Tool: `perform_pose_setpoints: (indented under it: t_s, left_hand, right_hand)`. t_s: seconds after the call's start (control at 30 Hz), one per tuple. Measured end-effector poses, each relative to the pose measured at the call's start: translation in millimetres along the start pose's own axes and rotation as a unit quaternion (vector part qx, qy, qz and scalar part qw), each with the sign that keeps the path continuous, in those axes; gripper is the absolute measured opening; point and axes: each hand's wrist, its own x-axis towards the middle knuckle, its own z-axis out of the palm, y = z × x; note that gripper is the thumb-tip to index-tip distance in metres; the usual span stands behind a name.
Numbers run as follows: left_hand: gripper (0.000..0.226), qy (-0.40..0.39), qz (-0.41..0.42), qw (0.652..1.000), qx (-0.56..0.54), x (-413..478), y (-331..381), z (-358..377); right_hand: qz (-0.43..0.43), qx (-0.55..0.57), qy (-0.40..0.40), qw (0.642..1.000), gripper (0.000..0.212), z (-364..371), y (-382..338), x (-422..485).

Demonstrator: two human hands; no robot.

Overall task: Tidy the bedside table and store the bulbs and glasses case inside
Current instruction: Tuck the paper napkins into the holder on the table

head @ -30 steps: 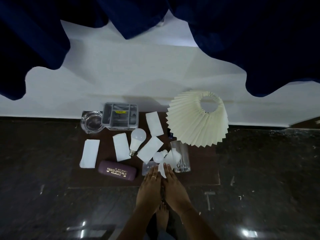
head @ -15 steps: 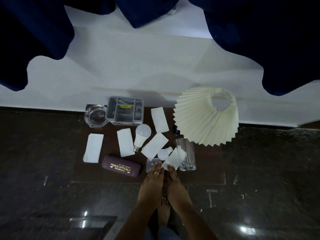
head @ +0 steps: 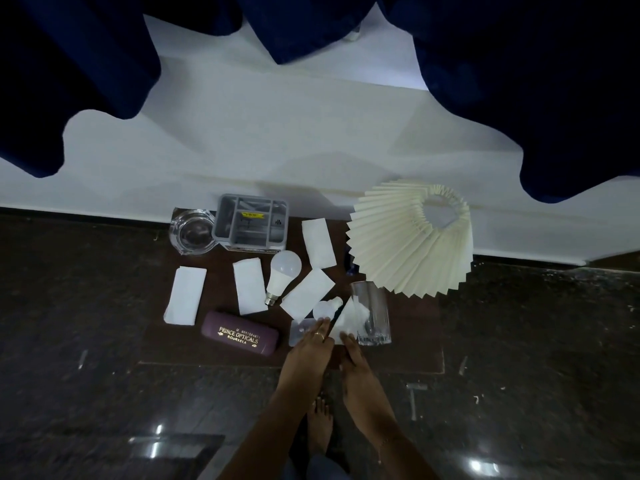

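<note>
Both hands reach forward side by side over the near edge of a dark brown surface [head: 415, 327]. Left hand [head: 308, 355], with a ring on one finger, lies flat and open, its fingertips on a small clear plastic piece [head: 299, 332] and touching a small white bulb [head: 323, 308]. Right hand [head: 360, 368] stretches toward a crumpled white tissue [head: 349, 318]; its fingertips touch the tissue's near edge, and whether it is gripping cannot be told.

A clear drinking glass [head: 372, 317] stands just right of the tissue. A larger white bulb [head: 282, 275] lies on its side near the middle of the surface, metal base toward the viewer. A maroon glasses case [head: 240, 337] with gold lettering lies at the near edge, left of the hands. Four folded white tissues are spread about: far left [head: 185, 296], centre left [head: 249, 285], centre [head: 306, 294] and further back [head: 317, 242]. At the back stand a grey divided organiser [head: 252, 223] and a glass ashtray [head: 192, 232] touching its left side. A cream pleated lampshade [head: 408, 244] leans tilted at the right rear. Dark blue curtains [head: 536, 81] hang above.
</note>
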Motion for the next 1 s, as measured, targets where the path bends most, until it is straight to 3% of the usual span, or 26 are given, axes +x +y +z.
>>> perform_pose_setpoints:
  t_s: [0.13, 0.43, 0.47, 0.53, 0.6, 0.63, 0.73, 0.83, 1.0]
  left_hand:
    - [0.044, -0.017, -0.006, 1.0, 0.004, 3, 3, -5]
    - [0.036, 0.035, -0.024, 0.998, 0.046, 11, 2, -9]
    - [0.036, 0.036, -0.019, 0.998, 0.044, 11, 1, -7]
    - [0.036, 0.042, -0.008, 0.998, 0.044, 11, -1, -8]
    - [0.039, 0.055, 0.025, 0.997, 0.049, 9, -3, -10]
    - [0.041, 0.069, 0.036, 0.995, 0.055, 9, -5, -8]
    - [0.031, 0.047, 0.021, 0.998, 0.033, 6, -3, -6]
    - [0.025, 0.069, 0.016, 0.997, 0.03, 3, -4, -4]
    - [0.023, 0.101, 0.029, 0.994, 0.018, -1, 1, -18]
  right_hand:
    - [-0.03, -0.004, -0.01, 0.999, 0.056, -3, -7, -2]
    - [-0.071, 0.015, 0.002, 0.997, 0.053, -9, -3, -4]
    - [-0.077, 0.012, 0.022, 0.997, 0.05, -15, 0, -5]
    - [-0.059, 0.0, 0.134, 0.989, 0.041, -29, 12, -3]
    - [0.031, -0.006, 0.266, 0.963, 0.033, -43, 28, 4]
    - [0.095, 0.003, 0.295, 0.951, 0.033, -49, 35, 7]
    - [0.203, 0.041, 0.243, 0.948, 0.041, -59, 51, 18]
    - [0.187, 0.042, 0.204, 0.96, 0.039, -58, 55, 21]
    - [0.164, 0.057, 0.227, 0.958, 0.038, -48, 46, 19]
